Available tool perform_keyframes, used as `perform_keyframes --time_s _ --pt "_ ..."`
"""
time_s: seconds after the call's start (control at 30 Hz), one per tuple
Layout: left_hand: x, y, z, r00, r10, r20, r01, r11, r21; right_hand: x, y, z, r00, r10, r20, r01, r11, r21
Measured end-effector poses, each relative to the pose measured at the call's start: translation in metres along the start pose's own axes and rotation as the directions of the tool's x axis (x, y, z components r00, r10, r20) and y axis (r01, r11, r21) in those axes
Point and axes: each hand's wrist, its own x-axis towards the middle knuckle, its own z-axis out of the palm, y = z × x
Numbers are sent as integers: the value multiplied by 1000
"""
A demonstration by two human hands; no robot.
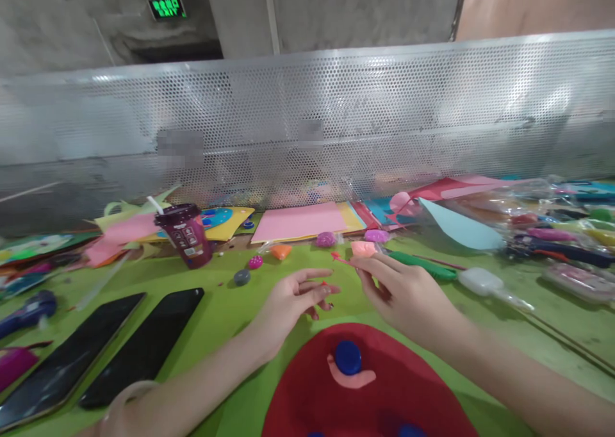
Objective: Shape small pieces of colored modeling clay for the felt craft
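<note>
As right hand point(406, 288) pinches red piece point(337, 257), EXIT sign point(166, 8), green-lit

We list, on our counter point(218, 302): two phones point(144, 347), left; cup point(188, 239), behind them; disc point(302, 376), front, cap point(348, 357) upon it; paper point(298, 222), behind, before the screen point(307, 97); packet point(579, 281), right.

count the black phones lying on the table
2. One phone lies at the far left of the picture, running up to its edge; the other phone lies just to the right of it. More could be hidden.
</note>
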Motion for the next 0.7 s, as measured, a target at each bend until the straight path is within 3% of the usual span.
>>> perform_keyframes --time_s 0.2,0.5,0.7 --pt "0 -1 0 1000 22 -18 -21 999 42 -3 -2 4 990 71 120 -75 997 29" --pt "0 1 0 993 89 -77 -85 995 56 -4 -10 5 965 122 231 -113 992 -52" --pt "0 -1 0 993 83 -89 -77 994 73 -4 -14 7 944 147 297 -149 989 -16"
